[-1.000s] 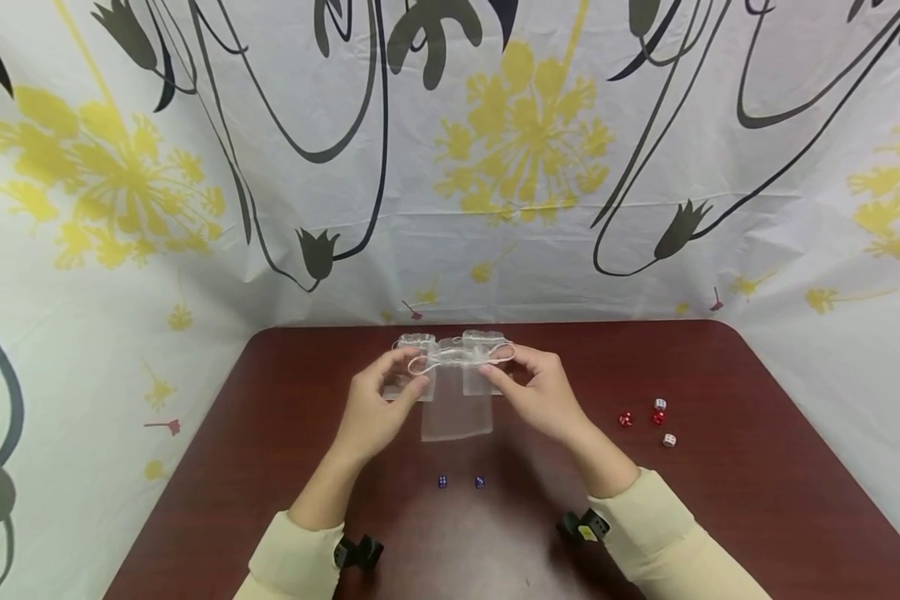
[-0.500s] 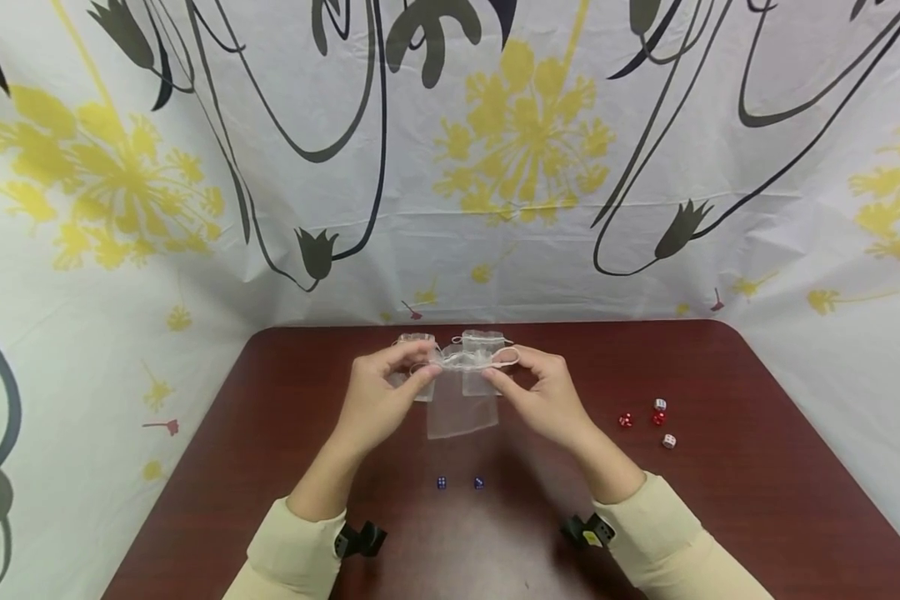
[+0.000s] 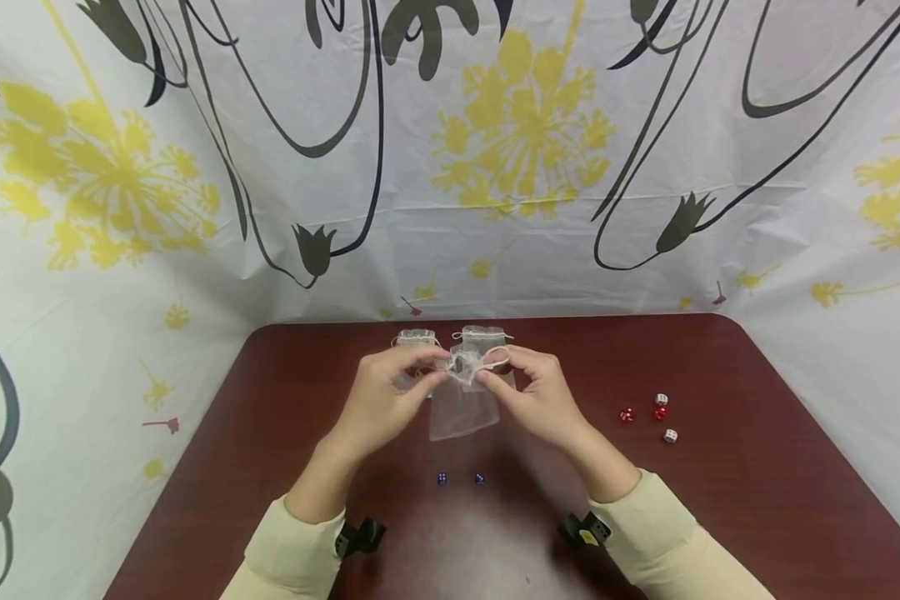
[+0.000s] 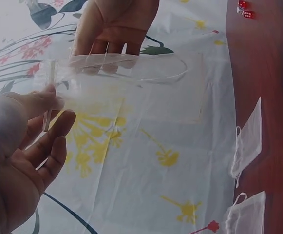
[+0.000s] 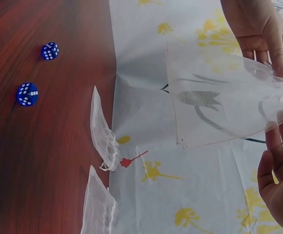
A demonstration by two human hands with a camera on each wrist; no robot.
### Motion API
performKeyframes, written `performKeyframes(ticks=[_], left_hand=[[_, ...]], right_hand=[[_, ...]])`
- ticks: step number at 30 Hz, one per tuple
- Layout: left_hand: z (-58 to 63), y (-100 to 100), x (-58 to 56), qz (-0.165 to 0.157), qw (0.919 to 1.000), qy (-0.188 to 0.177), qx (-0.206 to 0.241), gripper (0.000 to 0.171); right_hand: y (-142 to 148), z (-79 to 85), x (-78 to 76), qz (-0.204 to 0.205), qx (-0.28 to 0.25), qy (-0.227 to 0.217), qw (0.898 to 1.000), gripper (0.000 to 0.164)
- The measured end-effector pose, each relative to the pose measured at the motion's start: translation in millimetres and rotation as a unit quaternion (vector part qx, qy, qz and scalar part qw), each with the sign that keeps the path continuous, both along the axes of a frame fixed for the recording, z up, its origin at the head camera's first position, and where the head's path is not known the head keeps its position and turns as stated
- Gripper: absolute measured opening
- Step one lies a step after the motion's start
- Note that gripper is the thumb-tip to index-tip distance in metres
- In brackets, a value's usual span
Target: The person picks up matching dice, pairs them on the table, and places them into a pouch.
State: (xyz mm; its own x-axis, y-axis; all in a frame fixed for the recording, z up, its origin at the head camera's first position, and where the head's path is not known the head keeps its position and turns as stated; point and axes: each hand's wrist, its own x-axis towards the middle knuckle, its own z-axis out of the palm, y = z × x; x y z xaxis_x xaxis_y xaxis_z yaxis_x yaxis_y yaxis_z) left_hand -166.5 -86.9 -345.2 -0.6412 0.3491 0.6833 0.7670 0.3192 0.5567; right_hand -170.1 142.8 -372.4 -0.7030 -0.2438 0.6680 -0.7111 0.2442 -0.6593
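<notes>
Head view, left hand [image 3: 378, 398]: pinches sheer drawstring pouch [image 3: 461, 414] by its mouth, left side.
Right hand [image 3: 546, 397]: pinches mouth, right side.
Held pouch: between both hands.
Other pouches [image 3: 483, 336]: two, table's [image 3: 307, 371] far edge.
Blue dice [image 3: 442, 479]: two, nearer.
Red dice [image 3: 627, 415], white dice [image 3: 671, 436]: two each, right.

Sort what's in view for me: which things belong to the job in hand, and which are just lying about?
In the job:
sheer bag
left hand and right hand, both pinching it

Lying about, untouched (though they may be wanted later):
two other sheer bags
two blue dice
two red dice
two white dice
</notes>
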Motion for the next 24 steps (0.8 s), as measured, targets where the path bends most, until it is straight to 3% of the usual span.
performKeyframes(ticks=[8, 14, 20, 24], left_hand=[[0.5, -6, -1.3, 0.012, 0.9993, 0.036, -0.001, 0.018], [-1.2, -8, -2.1, 0.003, 0.9980, 0.059, -0.020, 0.017], [-0.3, -12, -2.1, 0.019, 0.9968, 0.077, -0.017, 0.016], [-0.1, -17, -0.5, 0.036, 0.9965, 0.074, -0.013, 0.017]], right_hand=[[-1, -2.1, 0.2, -0.008, 0.002, 0.016, 1.000, 0.015], [-5, -2.2, -1.1, 0.002, 0.004, 0.024, 1.000, 0.017], [-5, -7.7, -1.7, 0.000, 0.010, 0.005, 1.000, 0.019], [-5, -16.3, -1.0, 0.013, -0.013, -0.034, 0.999, 0.028]])
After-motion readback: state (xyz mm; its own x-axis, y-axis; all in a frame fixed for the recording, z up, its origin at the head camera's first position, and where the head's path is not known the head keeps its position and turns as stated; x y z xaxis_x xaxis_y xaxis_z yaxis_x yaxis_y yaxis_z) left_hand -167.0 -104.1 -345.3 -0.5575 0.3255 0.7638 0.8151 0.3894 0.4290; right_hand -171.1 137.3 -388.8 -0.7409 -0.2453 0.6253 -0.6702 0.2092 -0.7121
